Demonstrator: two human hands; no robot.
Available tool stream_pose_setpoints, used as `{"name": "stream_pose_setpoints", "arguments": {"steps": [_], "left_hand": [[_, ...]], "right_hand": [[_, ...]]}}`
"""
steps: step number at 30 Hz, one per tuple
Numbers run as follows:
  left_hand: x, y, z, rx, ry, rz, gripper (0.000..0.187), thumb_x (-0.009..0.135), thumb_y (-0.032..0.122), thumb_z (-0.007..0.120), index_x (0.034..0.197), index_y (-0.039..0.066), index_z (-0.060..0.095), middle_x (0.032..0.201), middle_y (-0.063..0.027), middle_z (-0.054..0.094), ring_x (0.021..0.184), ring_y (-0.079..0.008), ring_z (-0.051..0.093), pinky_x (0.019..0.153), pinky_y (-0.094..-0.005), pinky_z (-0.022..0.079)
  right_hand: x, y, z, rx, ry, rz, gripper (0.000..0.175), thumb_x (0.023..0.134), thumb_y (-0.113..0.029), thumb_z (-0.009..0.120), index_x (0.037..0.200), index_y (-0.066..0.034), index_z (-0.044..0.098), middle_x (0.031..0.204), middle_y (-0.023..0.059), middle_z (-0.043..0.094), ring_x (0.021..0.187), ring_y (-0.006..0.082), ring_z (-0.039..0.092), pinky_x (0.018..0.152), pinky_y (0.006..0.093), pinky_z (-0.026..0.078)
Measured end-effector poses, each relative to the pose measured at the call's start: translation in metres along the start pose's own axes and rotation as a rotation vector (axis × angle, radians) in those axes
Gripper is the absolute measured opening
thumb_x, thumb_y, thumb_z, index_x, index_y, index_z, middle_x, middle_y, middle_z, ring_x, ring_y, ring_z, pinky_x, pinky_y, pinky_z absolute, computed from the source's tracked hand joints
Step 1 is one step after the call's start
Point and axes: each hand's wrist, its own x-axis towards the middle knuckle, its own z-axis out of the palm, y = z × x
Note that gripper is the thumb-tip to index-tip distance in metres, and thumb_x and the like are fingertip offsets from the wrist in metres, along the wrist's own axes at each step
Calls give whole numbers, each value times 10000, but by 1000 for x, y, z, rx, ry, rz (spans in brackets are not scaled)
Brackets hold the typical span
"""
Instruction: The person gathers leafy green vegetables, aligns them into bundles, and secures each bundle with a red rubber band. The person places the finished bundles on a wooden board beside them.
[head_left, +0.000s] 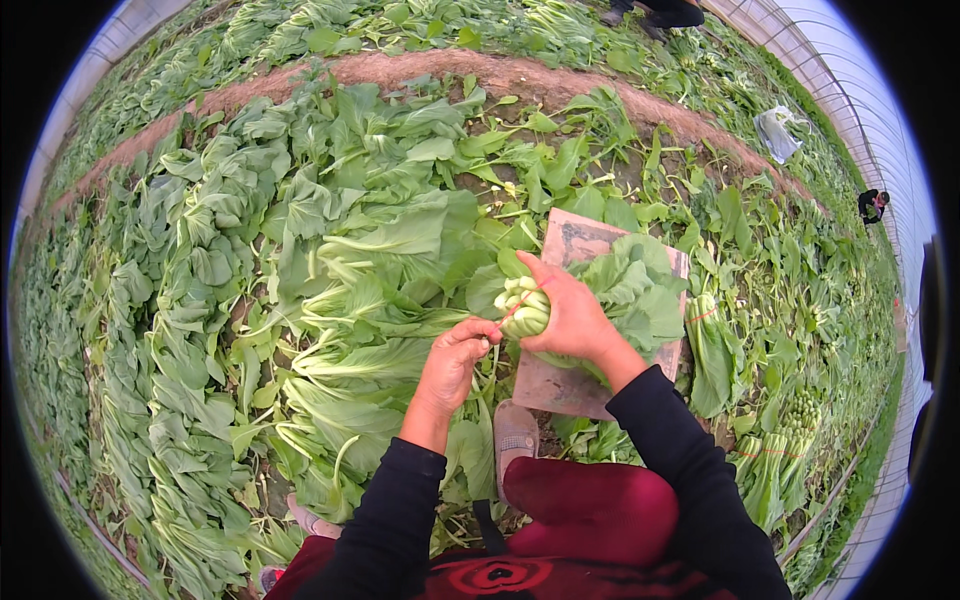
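My right hand (574, 311) grips a bunch of leafy greens by its pale stalks (527, 307), the stalk ends facing left. A thin red tie (525, 298) crosses the stalks. Between its thumb and fingers my left hand (465, 349) pinches the end of this tie, just left of the bunch. The leaves of the bunch (637, 289) spread over a worn reddish board (570, 232) on the ground. Loose greens (352, 356) lie in a row to the left of my hands. A bunch with a red tie (706, 352) lies right of the board.
More tied bunches (772, 465) lie at the lower right. A bare soil strip (525, 75) curves across the far side. A white plastic bag (780, 133) lies at the upper right. Two other people (872, 205) (671, 13) are farther off, inside a plastic-covered greenhouse. My shoe (516, 439) is near the board.
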Motion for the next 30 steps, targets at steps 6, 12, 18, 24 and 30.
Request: {"name": "stream_pose_setpoints", "arguments": {"steps": [6, 12, 18, 24, 30], "left_hand": [[-7, 14, 7, 374, -165, 29, 350, 775, -41, 596, 1092, 62, 705, 1076, -7, 630, 1015, -155, 549, 924, -296, 436], [-29, -12, 13, 943, -81, 309, 333, 807, -76, 567, 1072, 84, 690, 1078, -78, 653, 1111, -235, 581, 990, -321, 441], [-39, -39, 26, 395, 58, 59, 426, 839, -105, 530, 1221, 65, 611, 1143, -25, 653, 1172, -117, 534, 895, -275, 482], [-58, -13, 58, 1032, 71, 226, 387, 882, -54, 525, 1255, 41, 565, 956, -19, 631, 976, -143, 599, 768, -258, 495], [-5, 42, 93, 526, 42, -202, 150, 913, 4, 526, 1036, -2, 612, 675, -32, 595, 444, -81, 471, 423, -231, 376]], "right_hand": [[2, 1, 0, -51, -10, -34, 1079, 555, -238, 856, 1495, -91, 348, 1318, 219, 556, 1214, 376, 545, 1034, 419, 444], [5, 6, 7, -96, 6, -42, 1114, 514, -263, 856, 1498, -122, 353, 1267, 198, 581, 1169, 387, 555, 1035, 429, 436], [6, 4, 6, -83, -17, -18, 1129, 511, -259, 861, 1502, -118, 341, 1289, 206, 567, 1189, 399, 544, 1048, 427, 428], [6, -1, 2, -105, -63, 13, 1128, 524, -259, 865, 1504, -105, 328, 1205, 210, 572, 1139, 398, 551, 1008, 443, 439], [6, 4, 7, -240, -1, -17, 1027, 647, -318, 818, 1509, -84, 310, 1079, 213, 585, 1027, 382, 593, 900, 439, 480]]}}
